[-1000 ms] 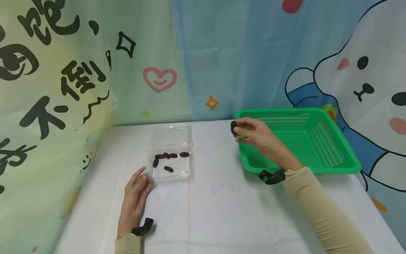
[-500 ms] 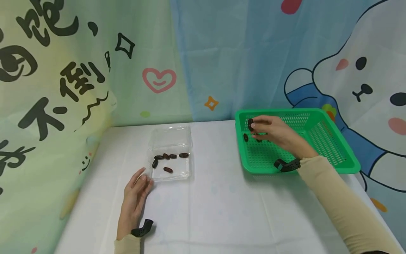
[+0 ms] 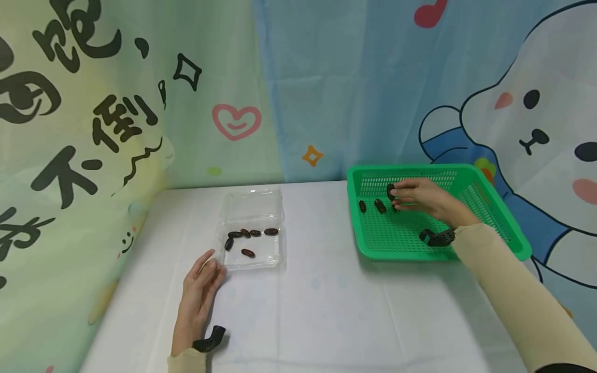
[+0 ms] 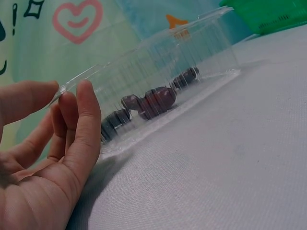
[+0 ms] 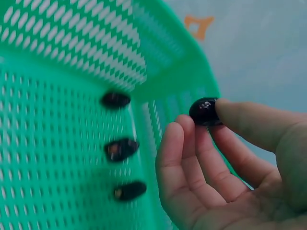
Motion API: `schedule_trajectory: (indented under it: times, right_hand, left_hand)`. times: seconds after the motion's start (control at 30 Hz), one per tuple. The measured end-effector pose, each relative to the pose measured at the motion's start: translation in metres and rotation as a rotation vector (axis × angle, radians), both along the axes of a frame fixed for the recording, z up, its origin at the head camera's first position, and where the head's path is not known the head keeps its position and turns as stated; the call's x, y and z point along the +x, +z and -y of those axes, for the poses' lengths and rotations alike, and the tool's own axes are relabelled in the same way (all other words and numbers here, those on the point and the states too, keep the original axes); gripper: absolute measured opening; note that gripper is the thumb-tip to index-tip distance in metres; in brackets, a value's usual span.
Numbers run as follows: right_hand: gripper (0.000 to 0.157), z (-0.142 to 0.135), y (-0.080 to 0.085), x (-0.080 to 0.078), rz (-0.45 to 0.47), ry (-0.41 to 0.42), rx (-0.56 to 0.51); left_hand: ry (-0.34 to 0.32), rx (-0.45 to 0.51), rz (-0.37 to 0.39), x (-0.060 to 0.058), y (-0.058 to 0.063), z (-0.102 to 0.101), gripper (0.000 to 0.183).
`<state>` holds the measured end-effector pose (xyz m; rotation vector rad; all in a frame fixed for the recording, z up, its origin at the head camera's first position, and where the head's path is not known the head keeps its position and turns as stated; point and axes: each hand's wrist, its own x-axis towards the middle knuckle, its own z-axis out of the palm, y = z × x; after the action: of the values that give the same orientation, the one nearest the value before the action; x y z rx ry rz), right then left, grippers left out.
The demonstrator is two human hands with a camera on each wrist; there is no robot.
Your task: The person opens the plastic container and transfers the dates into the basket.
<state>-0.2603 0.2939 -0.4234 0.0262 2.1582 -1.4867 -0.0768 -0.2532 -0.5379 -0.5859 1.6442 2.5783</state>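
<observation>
My right hand (image 3: 431, 201) is over the left part of the green basket (image 3: 506, 220), pinching a dark brown date (image 5: 204, 111) between thumb and fingertips. Below it, three more dates lie in a row on the basket floor; the right wrist view shows a near one (image 5: 130, 190), a middle one (image 5: 121, 149) and a far one (image 5: 116, 99). At left, my left hand (image 3: 200, 295) pinches the near left corner rim of a clear plastic clamshell box (image 3: 266, 255). Several dates lie inside, one (image 3: 248, 253) apart from the others. The box's lid (image 3: 252, 204) stands open at the back.
Both containers stand on a white-covered table (image 3: 317, 311), the basket to the right of the box with a gap between. A printed cloth backdrop (image 3: 322, 93) hangs right behind the table and along its left side. A black wrist mount (image 3: 437, 238) sits low over the basket's front.
My right hand has carried its date rightward from the basket's left rim to inside the basket, bringing the dates on its floor into view. My left hand has stayed at the box corner.
</observation>
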Motion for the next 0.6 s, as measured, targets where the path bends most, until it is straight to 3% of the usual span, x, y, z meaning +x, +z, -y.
schedule_trajectory:
  times: [0.2, 0.4, 0.6]
  right_hand:
    - [0.061, -0.015, -0.015, -0.011, 0.059, -0.059, 0.047]
    - [0.060, -0.027, -0.025, -0.014, 0.084, -0.075, 0.126]
    - [0.052, -0.037, -0.037, -0.016, 0.101, -0.156, 0.182]
  left_hand:
    - [0.009, -0.005, 0.010, 0.001, 0.002, 0.002, 0.054]
    - [0.006, 0.004, 0.010, 0.001, 0.001, 0.000, 0.054]
    - [0.010, 0.007, -0.011, 0.001, -0.001, -0.002, 0.049]
